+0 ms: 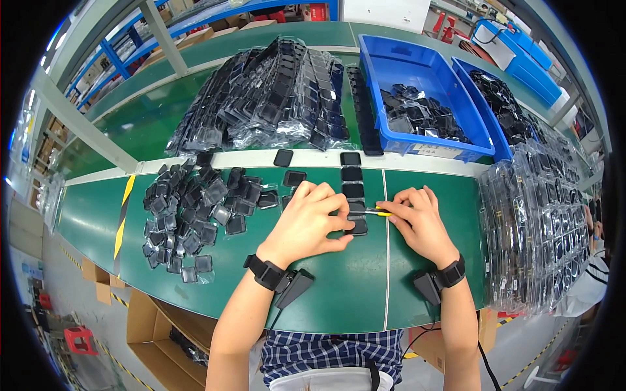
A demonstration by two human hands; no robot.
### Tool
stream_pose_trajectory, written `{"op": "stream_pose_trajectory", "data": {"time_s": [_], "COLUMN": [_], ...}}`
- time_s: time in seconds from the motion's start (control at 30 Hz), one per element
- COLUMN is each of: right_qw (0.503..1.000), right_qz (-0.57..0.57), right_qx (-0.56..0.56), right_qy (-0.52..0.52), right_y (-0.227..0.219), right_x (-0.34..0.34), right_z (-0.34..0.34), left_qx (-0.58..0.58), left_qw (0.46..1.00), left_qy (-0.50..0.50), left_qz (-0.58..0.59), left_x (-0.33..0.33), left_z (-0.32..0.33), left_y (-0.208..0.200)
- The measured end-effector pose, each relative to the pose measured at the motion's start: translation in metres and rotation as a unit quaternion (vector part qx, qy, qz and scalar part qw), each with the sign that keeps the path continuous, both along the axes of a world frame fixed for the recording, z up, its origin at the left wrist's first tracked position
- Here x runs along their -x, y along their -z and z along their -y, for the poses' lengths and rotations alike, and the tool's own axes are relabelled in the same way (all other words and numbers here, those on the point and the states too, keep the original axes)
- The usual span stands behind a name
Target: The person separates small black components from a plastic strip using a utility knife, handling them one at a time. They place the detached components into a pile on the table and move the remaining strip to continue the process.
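A column of black square pieces (353, 190), like small screens or covers, lies on the green table in front of me. At its near end, my left hand (310, 220) is closed, its thumb and fingertips against the edge of the nearest black square piece (357, 227). My right hand (420, 218) pinches slim tweezers (383, 212) with yellow grips, their metal tips pointing left over the column. What the tips touch is too small to make out. Two loose black squares (283, 158) lie beyond my left hand. Each wrist wears a black strap with a small box.
Loose wrapped squares form a pile (189, 215) on the left. Behind stand stacked plastic-wrapped strips (267, 98) and a blue bin (427, 55) part-filled with black pieces, beside a second blue bin (462, 67). Clear plastic trays (531, 228) are stacked at right. An open carton (147, 319) sits below the table.
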State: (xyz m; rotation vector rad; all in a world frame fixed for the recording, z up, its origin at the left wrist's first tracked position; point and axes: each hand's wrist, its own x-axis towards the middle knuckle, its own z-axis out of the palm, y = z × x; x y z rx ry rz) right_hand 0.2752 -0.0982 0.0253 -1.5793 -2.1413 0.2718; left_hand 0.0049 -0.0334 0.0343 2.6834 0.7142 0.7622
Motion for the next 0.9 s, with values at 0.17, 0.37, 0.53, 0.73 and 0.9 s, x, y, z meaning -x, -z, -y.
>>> {"op": "stream_pose_trajectory", "data": {"time_s": [0.17,0.37,0.53,0.73,0.9], "right_qw": [0.999,0.998,0.997,0.995,0.995], "right_qz": [-0.005,-0.006,-0.013,-0.016,-0.01], "right_qx": [0.02,0.029,0.03,0.051,0.046], "right_qy": [-0.045,-0.063,-0.075,-0.082,-0.092], "right_y": [-0.005,-0.005,-0.005,-0.006,-0.003], "right_x": [0.005,0.005,0.006,0.006,0.007], "right_z": [0.004,0.005,0.006,0.006,0.005], "left_qx": [0.055,0.102,0.123,0.125,0.118], "left_qw": [0.997,0.992,0.99,0.991,0.992], "left_qy": [-0.036,-0.064,-0.06,-0.051,-0.038], "left_qz": [0.034,0.039,0.02,0.009,0.011], "left_x": [0.0,-0.002,-0.002,-0.002,0.0], "left_z": [-0.003,-0.009,-0.008,-0.009,-0.01], "left_y": [0.005,0.015,0.014,0.016,0.016]}}
